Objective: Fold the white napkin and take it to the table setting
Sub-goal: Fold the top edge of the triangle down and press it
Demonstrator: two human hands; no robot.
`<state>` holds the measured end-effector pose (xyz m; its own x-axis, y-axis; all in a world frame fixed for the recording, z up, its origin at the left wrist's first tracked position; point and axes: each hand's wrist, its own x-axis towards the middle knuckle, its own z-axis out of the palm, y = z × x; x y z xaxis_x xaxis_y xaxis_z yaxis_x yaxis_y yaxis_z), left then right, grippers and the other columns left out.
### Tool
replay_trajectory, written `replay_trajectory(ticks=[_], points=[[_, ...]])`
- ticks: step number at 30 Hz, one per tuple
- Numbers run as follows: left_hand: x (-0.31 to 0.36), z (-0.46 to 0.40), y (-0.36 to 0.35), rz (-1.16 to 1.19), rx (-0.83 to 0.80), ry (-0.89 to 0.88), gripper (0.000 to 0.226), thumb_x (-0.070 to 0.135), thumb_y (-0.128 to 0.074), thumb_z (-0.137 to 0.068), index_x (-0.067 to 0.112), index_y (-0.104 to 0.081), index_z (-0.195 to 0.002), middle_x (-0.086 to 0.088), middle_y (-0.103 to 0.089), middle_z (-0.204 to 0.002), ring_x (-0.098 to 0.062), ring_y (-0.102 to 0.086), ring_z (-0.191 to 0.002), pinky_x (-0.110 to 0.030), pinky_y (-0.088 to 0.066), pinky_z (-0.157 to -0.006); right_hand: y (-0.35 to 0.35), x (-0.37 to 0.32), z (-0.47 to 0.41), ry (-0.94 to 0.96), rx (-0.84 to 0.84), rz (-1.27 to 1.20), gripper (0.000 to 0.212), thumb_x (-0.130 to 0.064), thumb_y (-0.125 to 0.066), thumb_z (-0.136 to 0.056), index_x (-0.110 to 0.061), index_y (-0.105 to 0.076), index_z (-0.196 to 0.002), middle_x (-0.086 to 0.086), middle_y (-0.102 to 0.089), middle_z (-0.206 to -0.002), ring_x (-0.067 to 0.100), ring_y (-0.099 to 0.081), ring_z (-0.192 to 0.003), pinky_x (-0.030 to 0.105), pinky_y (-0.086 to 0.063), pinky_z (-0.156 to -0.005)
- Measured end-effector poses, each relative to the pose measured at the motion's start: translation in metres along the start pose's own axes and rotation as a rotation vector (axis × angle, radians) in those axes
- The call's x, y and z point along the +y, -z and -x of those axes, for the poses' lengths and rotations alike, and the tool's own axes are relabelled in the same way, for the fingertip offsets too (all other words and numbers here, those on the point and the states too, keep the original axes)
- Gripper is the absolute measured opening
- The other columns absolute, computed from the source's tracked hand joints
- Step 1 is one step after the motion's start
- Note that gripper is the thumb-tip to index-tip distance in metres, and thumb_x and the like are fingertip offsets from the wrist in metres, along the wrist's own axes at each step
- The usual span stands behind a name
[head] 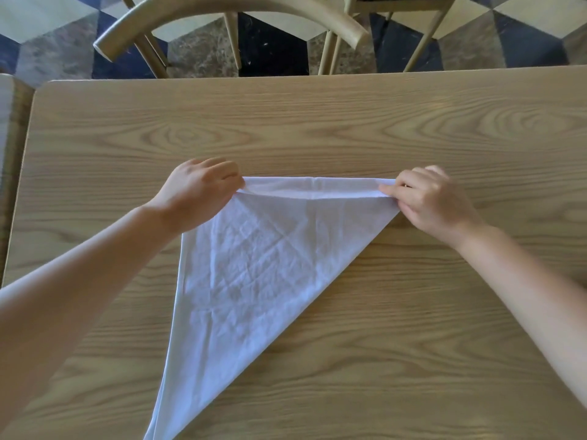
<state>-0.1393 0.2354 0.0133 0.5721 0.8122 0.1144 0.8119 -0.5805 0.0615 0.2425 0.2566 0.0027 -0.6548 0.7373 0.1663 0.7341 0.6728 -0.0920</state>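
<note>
The white napkin [254, 265] lies flat on the wooden table [317, 122], folded into a triangle. Its long folded edge runs left to right across the middle of the view, on the side away from the person. The opposite point aims toward the person and slightly to the left, reaching the bottom edge of the view. Along the far edge a narrow band of cloth is turned over on itself, forming a thin roll or hem from corner to corner. The cloth surface shows many fine creases.

The left hand [198, 192] is closed on the left end of that rolled edge, fingers curled down over the cloth, knuckles up. The right hand [428, 200] is closed on the right end, with the cloth pinched between thumb and fingers at the corner. Both forearms are bare and extend from the lower corners of the view toward the napkin.

Beyond the far edge of the table stands a wooden chair [228, 14] with a curved back rail, and part of a second chair [413, 7] is seen to its right. The floor [273, 49] beneath them is tiled in a pattern of dark, grey and pale shapes.
</note>
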Motion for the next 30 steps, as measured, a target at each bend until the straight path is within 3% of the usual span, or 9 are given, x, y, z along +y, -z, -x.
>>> replay_trajectory(ticks=[4, 7, 11, 13, 14, 17, 19, 24, 30], points=[[0.005, 0.03, -0.007, 0.109, 0.056, 0.109, 0.03, 0.016, -0.042, -0.095, 0.005, -0.07, -0.094, -0.009, -0.066, -0.09, -0.03, -0.062, -0.077, -0.036, -0.051, -0.045, -0.005, -0.005, 0.02, -0.113, 0.046, -0.095, 0.035, -0.003, -0.042, -0.084, -0.004, -0.067, -0.108, 0.013, -0.059, -0.08, 0.032, -0.054, -0.069, 0.039, -0.051, -0.057], [0.019, 0.049, -0.011, 0.067, 0.089, 0.19, 0.035, 0.026, -0.049, -0.088, 0.003, -0.067, -0.106, -0.013, -0.067, -0.107, -0.029, -0.063, -0.095, -0.038, -0.055, -0.066, -0.004, -0.021, 0.025, -0.225, 0.133, -0.089, 0.028, -0.013, -0.047, -0.085, -0.001, -0.07, -0.094, 0.013, -0.061, -0.079, 0.033, -0.055, -0.07, 0.038, -0.05, -0.061], [0.063, 0.022, -0.013, 0.071, 0.082, 0.42, 0.048, 0.034, -0.04, -0.089, 0.002, -0.056, -0.122, -0.017, -0.053, -0.132, -0.03, -0.047, -0.126, -0.042, -0.032, -0.105, -0.009, -0.05, -0.007, -0.358, 0.217, 0.009, 0.019, -0.018, -0.056, -0.08, -0.008, -0.06, -0.064, 0.009, -0.06, -0.077, 0.03, -0.054, -0.073, 0.036, -0.037, -0.066], [0.089, -0.004, -0.02, 0.141, 0.021, 0.46, 0.058, 0.037, -0.035, -0.09, 0.005, -0.039, -0.138, -0.016, -0.033, -0.149, -0.027, -0.027, -0.14, -0.047, -0.019, -0.112, -0.02, -0.063, -0.031, -0.412, 0.207, -0.051, 0.016, -0.022, -0.053, -0.079, -0.009, -0.063, -0.081, 0.012, -0.063, -0.097, 0.032, -0.057, -0.094, 0.037, -0.038, -0.08], [0.101, -0.017, -0.026, 0.167, -0.012, 0.457, 0.061, 0.039, -0.032, -0.09, 0.01, -0.033, -0.143, -0.013, -0.026, -0.153, -0.025, -0.021, -0.142, -0.048, -0.015, -0.113, -0.026, -0.07, -0.042, -0.425, 0.158, -0.108, 0.028, -0.024, -0.048, -0.083, -0.008, -0.063, -0.099, 0.016, -0.061, -0.114, 0.034, -0.054, -0.111, 0.039, -0.038, -0.092], [0.127, -0.041, -0.042, 0.167, -0.115, 0.436, 0.062, 0.044, -0.023, -0.089, 0.021, -0.026, -0.146, -0.004, -0.019, -0.156, -0.02, -0.013, -0.144, -0.051, -0.006, -0.113, -0.04, -0.089, -0.059, -0.461, -0.076, -0.212, 0.051, -0.029, -0.028, -0.095, -0.011, -0.031, -0.143, 0.012, -0.025, -0.153, 0.025, -0.018, -0.142, 0.045, -0.015, -0.113], [0.128, -0.044, -0.046, 0.165, -0.147, 0.441, 0.061, 0.047, -0.02, -0.089, 0.027, -0.026, -0.146, 0.0, -0.019, -0.156, -0.018, -0.012, -0.144, -0.054, -0.003, -0.112, -0.046, -0.093, -0.057, -0.472, -0.16, -0.162, 0.053, -0.031, -0.023, -0.098, -0.015, -0.015, -0.148, 0.005, -0.01, -0.158, 0.018, -0.003, -0.145, 0.044, -0.004, -0.115], [0.098, -0.02, -0.045, 0.093, -0.183, 0.389, 0.06, 0.058, -0.023, -0.089, 0.039, -0.02, -0.145, 0.0, -0.013, -0.158, -0.019, -0.009, -0.145, -0.062, -0.005, -0.109, -0.045, -0.082, -0.04, -0.552, -0.19, -0.071, 0.069, -0.049, -0.006, -0.088, -0.015, -0.008, -0.149, 0.006, -0.005, -0.158, 0.019, 0.0, -0.145, 0.043, -0.001, -0.115], [0.053, 0.02, -0.032, 0.079, -0.156, 0.547, 0.066, 0.061, -0.022, -0.086, 0.036, -0.016, -0.147, -0.011, -0.009, -0.157, -0.023, -0.005, -0.145, -0.043, -0.008, -0.115, -0.033, -0.059, -0.015, -0.656, -0.212, -0.028, 0.074, -0.052, -0.006, -0.086, -0.012, -0.004, -0.148, 0.01, -0.001, -0.158, 0.021, 0.0, -0.145, 0.042, -0.002, -0.117]])
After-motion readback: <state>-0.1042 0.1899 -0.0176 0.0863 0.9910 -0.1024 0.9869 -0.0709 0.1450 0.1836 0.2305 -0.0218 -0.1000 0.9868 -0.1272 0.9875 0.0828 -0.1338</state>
